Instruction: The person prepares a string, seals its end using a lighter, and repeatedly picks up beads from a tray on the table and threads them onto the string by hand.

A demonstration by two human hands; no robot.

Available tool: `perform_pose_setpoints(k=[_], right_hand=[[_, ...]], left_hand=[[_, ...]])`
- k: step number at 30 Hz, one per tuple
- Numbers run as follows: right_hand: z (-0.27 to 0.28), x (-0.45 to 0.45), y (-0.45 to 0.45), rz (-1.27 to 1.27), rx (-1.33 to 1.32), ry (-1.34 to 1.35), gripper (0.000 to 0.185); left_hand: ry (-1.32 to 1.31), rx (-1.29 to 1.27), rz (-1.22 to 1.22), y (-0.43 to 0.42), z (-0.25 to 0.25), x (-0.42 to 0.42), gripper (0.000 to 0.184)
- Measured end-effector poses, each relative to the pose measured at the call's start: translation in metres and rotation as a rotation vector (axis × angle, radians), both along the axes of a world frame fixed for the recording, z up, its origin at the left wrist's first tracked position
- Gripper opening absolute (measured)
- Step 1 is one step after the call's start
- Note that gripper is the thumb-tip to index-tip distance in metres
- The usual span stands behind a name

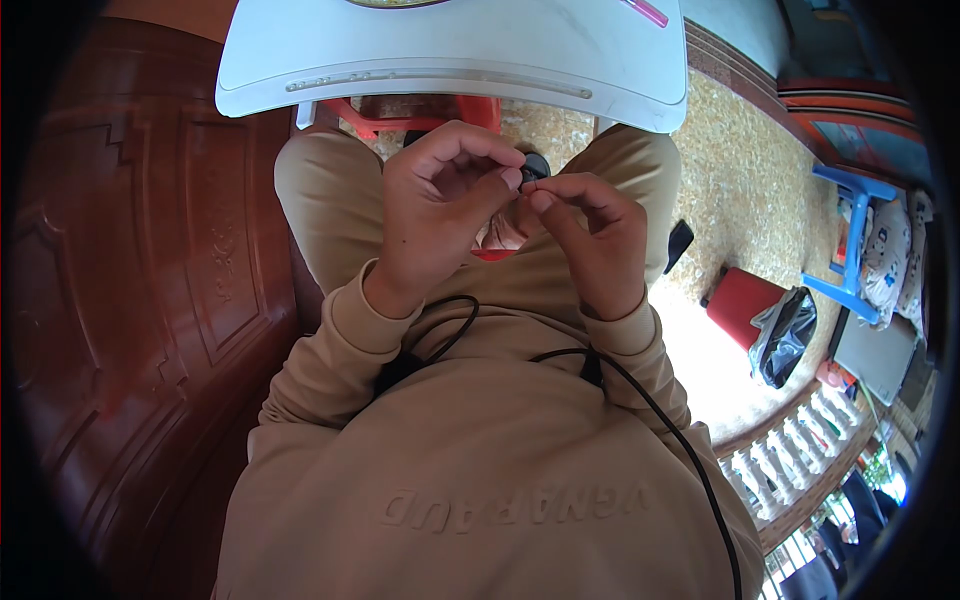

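Observation:
Both hands are raised over my lap, in front of the white table (pixel 450 50). My left hand (pixel 435 215) is closed in a pinch, with thumb and index fingertip pressed together. Close beside it, my right hand (pixel 600 235) also pinches with thumb and index finger, its tips almost touching the left ones. Whatever sits between the fingertips is too small to name. Below the hands are my tan trousers (pixel 330 200) and sweatshirt (pixel 480 430). A black cable (pixel 690 445) runs across the sweatshirt.
A pink pen-like item (pixel 647 12) and the edge of a round dish (pixel 395 3) lie on the table. Under it stands a red stool (pixel 480 112). Carved wooden panelling (pixel 150 230) rises at left. At right are a red bin (pixel 745 310) with a bag and a blue stool (pixel 857 235).

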State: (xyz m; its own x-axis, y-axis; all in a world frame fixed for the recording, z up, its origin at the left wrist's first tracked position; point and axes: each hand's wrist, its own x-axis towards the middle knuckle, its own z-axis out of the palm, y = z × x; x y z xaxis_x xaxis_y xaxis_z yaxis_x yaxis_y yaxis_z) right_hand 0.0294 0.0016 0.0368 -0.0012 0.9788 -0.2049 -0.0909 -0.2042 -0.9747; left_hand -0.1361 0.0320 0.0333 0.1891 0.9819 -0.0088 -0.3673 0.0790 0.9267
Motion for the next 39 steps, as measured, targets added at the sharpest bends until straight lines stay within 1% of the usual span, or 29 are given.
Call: perform_pose_setpoints(k=[5,11,15,25,30,39], right_hand=[[-0.001,0.002,0.0,0.013,-0.021,-0.021,0.008],[-0.002,0.0,0.0,-0.002,-0.003,-0.024,0.008],[-0.005,0.002,0.0,0.012,-0.002,-0.028,0.007],[-0.002,0.002,0.0,0.016,0.012,-0.065,0.008],[-0.002,0.001,0.0,0.009,0.019,-0.054,0.008],[-0.004,0.001,0.0,0.014,0.023,-0.104,0.008]], left_hand=[[0.051,0.069,0.067,-0.001,-0.004,0.005,0.017],[0.055,0.079,0.061,0.0,-0.002,0.005,0.016],[0.041,-0.063,-0.007,-0.002,0.011,0.003,0.015],[-0.032,-0.116,-0.069,-0.002,0.007,0.002,0.014],[-0.041,-0.097,-0.043,-0.003,0.005,0.005,0.014],[0.02,-0.11,-0.056,-0.003,0.004,0.004,0.015]])
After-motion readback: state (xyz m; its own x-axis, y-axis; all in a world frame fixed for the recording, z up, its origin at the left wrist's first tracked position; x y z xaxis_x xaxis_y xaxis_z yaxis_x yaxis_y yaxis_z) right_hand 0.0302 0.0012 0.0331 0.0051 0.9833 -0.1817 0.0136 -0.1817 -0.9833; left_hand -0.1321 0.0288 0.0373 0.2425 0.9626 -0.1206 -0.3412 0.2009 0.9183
